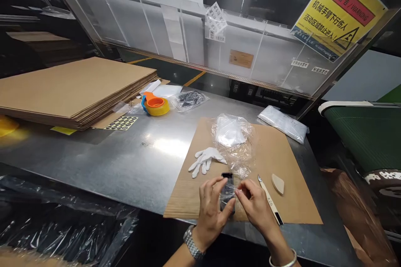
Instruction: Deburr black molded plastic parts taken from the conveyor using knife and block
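I see both hands low at the centre, over the near edge of the cardboard sheet [282, 150] on the steel tabletop [125, 154]. The L hand [211, 212], w/ a metal watch on the wrist, holds a small dark flat device [227, 195] by its left side. Its fingers [216, 183] are curled over the top and the thumb is below, so it's pinching the device. The R hand [257, 206], w/ a bangle on the wrist, has thumb and forefinger pressed together at the device's right edge. They seem to nip clear film there, but I can't tell film from device for sure. The device sits between the hands, just above the sheet. A white glove [206, 159] lies just beyond the L hand. A crumpled clear bag [233, 137] is behind it, touching the device's far end or nearly so. To the R are a slim craft knife [270, 200] beside the R hand and a tan wedge [277, 183] near it. Further back L are a yellow tape roll [156, 105] w/ an orange holder, a sticker sheet [123, 123] and a stack of cardboard [72, 87]. A white packet [283, 123] lies at the back R edge, and a yellow warning sign [340, 12] hangs above.
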Demonstrator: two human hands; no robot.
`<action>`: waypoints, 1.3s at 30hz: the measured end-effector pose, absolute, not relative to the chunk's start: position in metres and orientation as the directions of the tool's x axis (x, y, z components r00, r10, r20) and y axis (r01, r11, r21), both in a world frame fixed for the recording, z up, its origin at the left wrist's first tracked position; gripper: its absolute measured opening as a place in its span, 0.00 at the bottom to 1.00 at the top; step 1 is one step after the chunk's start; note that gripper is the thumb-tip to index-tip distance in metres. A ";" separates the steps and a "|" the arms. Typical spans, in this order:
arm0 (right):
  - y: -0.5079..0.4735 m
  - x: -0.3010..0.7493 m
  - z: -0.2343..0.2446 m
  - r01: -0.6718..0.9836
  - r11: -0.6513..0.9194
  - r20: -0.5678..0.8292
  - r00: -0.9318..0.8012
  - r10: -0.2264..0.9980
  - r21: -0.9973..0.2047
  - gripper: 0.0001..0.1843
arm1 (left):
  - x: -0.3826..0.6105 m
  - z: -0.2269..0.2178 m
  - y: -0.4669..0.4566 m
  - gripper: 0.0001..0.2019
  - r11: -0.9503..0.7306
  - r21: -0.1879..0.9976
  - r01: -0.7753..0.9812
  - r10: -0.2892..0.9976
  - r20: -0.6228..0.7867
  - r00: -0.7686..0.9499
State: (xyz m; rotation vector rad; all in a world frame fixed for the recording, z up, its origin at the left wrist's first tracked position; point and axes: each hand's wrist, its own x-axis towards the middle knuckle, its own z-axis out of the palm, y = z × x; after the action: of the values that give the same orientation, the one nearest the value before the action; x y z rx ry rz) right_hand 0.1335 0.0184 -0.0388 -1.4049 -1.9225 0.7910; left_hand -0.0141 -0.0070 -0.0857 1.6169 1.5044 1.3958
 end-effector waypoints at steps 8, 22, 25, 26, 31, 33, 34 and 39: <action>0.023 0.113 -0.046 0.611 0.466 0.222 -0.433 0.873 -0.640 0.10 | -0.026 -0.101 0.003 0.15 -0.350 0.510 0.786 0.771 0.634 -0.068; -0.023 0.143 -0.108 0.715 0.073 -0.078 -0.176 0.981 -0.696 0.15 | -0.060 -0.140 0.006 0.12 -0.166 0.553 0.817 0.898 0.428 -0.107; -0.033 0.147 -0.098 0.606 0.050 -0.163 -0.292 0.943 -0.794 0.17 | -0.058 -0.133 0.005 0.09 -0.142 0.610 0.780 0.943 0.322 -0.080; -0.035 0.147 -0.098 0.574 0.026 -0.196 -0.321 0.927 -0.819 0.18 | -0.058 -0.131 0.006 0.08 -0.139 0.629 0.765 0.955 0.289 -0.065; -0.035 0.144 -0.118 0.501 -0.149 -0.333 -0.300 0.894 -0.853 0.23 | -0.066 -0.118 0.012 0.07 -0.201 0.702 0.683 0.978 0.179 0.104; -0.032 0.144 -0.126 0.502 -0.173 -0.334 -0.250 0.909 -0.847 0.23 | -0.067 -0.115 0.010 0.08 -0.234 0.709 0.665 0.972 0.169 0.162; -0.030 0.144 -0.128 0.510 -0.169 -0.319 -0.223 0.921 -0.843 0.23 | -0.067 -0.114 0.009 0.08 -0.244 0.706 0.665 0.970 0.170 0.176; -0.032 0.135 -0.126 0.600 -0.052 -0.139 -0.100 0.985 -0.798 0.19 | -0.053 -0.114 -0.004 0.10 -0.256 0.618 0.744 0.963 0.229 0.141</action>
State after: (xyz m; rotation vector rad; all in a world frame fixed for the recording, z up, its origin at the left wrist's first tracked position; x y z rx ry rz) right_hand 0.1345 -0.0322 -0.1262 -1.6830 -1.7345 1.0211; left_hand -0.0530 -0.0040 -0.1145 2.0688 1.6429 0.8493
